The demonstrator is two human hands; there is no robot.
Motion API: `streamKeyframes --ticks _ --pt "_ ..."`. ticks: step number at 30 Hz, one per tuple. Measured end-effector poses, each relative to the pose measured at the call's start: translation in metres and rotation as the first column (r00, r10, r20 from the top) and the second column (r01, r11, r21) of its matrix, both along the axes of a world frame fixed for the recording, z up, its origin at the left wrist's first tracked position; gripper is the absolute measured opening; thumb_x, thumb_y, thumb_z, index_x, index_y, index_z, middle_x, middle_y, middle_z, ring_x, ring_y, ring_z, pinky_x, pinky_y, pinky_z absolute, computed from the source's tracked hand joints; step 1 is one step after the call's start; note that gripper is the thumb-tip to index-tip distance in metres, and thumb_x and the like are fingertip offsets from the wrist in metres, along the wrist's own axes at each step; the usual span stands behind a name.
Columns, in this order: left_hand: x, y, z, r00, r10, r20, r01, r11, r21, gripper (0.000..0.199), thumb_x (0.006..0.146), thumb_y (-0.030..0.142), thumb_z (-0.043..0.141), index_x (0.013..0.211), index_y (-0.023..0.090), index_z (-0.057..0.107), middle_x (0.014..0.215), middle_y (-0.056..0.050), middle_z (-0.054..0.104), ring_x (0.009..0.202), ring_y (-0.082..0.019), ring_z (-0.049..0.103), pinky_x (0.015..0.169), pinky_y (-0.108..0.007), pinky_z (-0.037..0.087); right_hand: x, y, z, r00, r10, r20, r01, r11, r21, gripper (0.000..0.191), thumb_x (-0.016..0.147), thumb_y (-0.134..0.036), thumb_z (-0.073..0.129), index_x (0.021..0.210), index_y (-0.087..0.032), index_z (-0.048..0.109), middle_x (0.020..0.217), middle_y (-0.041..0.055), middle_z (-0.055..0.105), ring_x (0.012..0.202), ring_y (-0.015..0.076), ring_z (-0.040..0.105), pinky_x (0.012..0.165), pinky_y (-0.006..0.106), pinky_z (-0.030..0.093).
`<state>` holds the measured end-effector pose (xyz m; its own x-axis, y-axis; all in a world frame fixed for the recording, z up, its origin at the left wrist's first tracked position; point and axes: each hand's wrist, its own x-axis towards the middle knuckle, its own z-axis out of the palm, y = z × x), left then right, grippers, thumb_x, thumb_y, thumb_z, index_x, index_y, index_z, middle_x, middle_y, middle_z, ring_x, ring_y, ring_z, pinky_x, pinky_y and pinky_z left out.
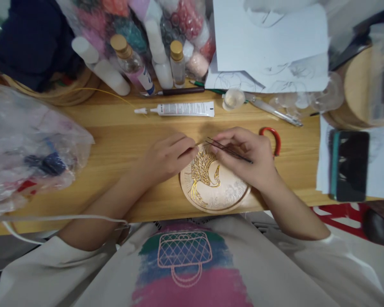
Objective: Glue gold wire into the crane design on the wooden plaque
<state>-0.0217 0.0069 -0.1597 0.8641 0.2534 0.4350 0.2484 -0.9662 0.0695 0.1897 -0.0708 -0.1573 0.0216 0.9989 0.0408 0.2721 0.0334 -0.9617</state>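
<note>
A round wooden disc lies near the table's front edge, with a gold-lined bird and fainter drawn lines on it. My right hand is over the disc's upper right, its fingers closed round dark tweezers whose tips point left. At the disc's upper left rests my left hand, fingers curled and pressed together near the tweezer tips. A thin strand seems to stick out at its fingertips, but it is too small to make out.
Behind the hands lies a white glue tube. Bottles and plastic bags stand at the back. Red-handled scissors lie beside my right hand. A phone rests on papers at the right. A plastic bag fills the left.
</note>
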Motion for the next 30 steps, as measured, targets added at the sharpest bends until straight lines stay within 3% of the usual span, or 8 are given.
streamKeyframes --ticks 10,18,24,30 --pt "0.000 0.001 0.001 1.000 0.000 -0.016 -0.001 1.000 -0.012 0.025 0.101 0.013 0.046 0.088 0.016 0.067 0.085 -0.005 0.070 0.079 -0.016 0.062 0.070 -0.027 0.054 -0.001 0.000 0.001 1.000 -0.022 0.019 0.023 1.000 -0.015 0.016 0.084 -0.030 0.074 0.097 -0.022 0.070 0.081 -0.0003 0.076 0.073 0.0149 0.072 0.069 0.029 0.060" --pt "0.002 0.000 -0.002 0.999 -0.004 0.035 0.007 0.998 -0.062 0.022 0.102 0.014 0.046 0.089 0.014 0.064 0.084 -0.006 0.069 0.079 -0.016 0.059 0.070 -0.027 0.051 0.000 0.005 0.008 0.986 -0.126 -0.110 0.121 0.991 -0.049 0.016 0.078 -0.030 0.079 0.090 -0.022 0.071 0.080 0.0001 0.078 0.073 0.0159 0.074 0.068 0.030 0.062" --pt "0.005 -0.003 -0.001 0.994 0.069 0.087 -0.047 0.972 -0.230 0.022 0.103 0.017 0.046 0.087 0.014 0.061 0.080 -0.004 0.065 0.074 -0.014 0.057 0.067 -0.025 0.048 -0.002 -0.004 0.026 0.987 -0.162 0.026 0.162 0.987 -0.019 0.011 0.077 -0.022 0.079 0.087 -0.022 0.076 0.079 0.0002 0.077 0.072 0.0163 0.073 0.067 0.029 0.061" --pt "0.005 -0.002 -0.002 0.993 0.039 0.107 -0.019 0.983 -0.184 0.021 0.102 0.016 0.047 0.086 0.014 0.060 0.079 -0.003 0.065 0.075 -0.014 0.059 0.068 -0.025 0.049 -0.017 -0.018 0.022 0.980 -0.141 0.139 0.142 0.990 -0.002 0.008 0.081 -0.018 0.074 0.085 -0.023 0.078 0.088 0.0021 0.079 0.081 0.0175 0.073 0.074 0.032 0.060"
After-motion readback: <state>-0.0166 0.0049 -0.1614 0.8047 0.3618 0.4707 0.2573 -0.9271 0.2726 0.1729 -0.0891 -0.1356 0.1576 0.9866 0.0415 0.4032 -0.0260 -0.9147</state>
